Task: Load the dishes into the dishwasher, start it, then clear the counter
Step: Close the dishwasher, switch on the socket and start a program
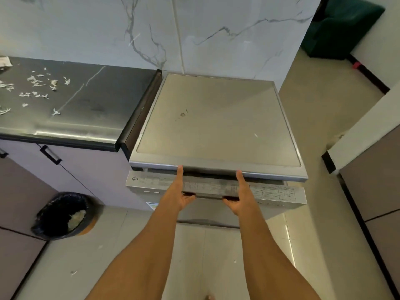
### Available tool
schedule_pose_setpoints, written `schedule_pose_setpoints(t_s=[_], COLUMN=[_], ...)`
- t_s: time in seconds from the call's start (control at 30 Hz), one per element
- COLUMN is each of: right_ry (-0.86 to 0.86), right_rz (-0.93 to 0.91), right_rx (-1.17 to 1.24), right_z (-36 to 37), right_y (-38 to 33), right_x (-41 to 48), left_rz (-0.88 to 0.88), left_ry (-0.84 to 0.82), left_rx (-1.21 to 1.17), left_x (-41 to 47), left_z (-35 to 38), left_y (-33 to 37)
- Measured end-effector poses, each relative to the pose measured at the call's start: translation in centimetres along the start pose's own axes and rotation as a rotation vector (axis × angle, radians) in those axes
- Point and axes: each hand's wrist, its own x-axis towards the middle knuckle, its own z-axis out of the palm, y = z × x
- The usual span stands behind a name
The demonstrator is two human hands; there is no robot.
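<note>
Both your left grip [180, 197] and right grip [240, 198] clasp the top edge of the dishwasher [216, 118] door [278, 193], ajar straight ahead of you, fingers curled under. The edge runs left-right, equally near each; the pull likely comes toward you.

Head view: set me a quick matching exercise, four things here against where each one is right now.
1 dishwasher door
2 white scraps
3 waste bin
4 green armchair

a on the dark counter
b lower left, by the cabinet
c gripped by left hand and right hand
d far top right

Pairs: 1-c, 2-a, 3-b, 4-d
</note>
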Motion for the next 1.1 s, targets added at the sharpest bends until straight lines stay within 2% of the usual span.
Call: schedule_pose_setpoints(t_s=[0.37, 0.67, 1.1], right_ry=[0.127, 0.087, 0.059], right_rz=[0.076, 0.034, 0.042], right_rx=[0.031, 0.121, 0.126], right_z=[2.9, 3.4, 2.9], right_y=[-3.6, -3.8, -3.7], right_x=[4.3, 5.6, 5.6], left_rz=[-0.055, -0.031, 0.037], left_ry=[0.06, 0.025, 0.032], left_rx=[-0.08, -0.115, -0.068], left_x=[2.4, 3.5, 3.9], left_z=[2.8, 3.2, 3.0], left_y=[3.8, 4.6, 3.4])
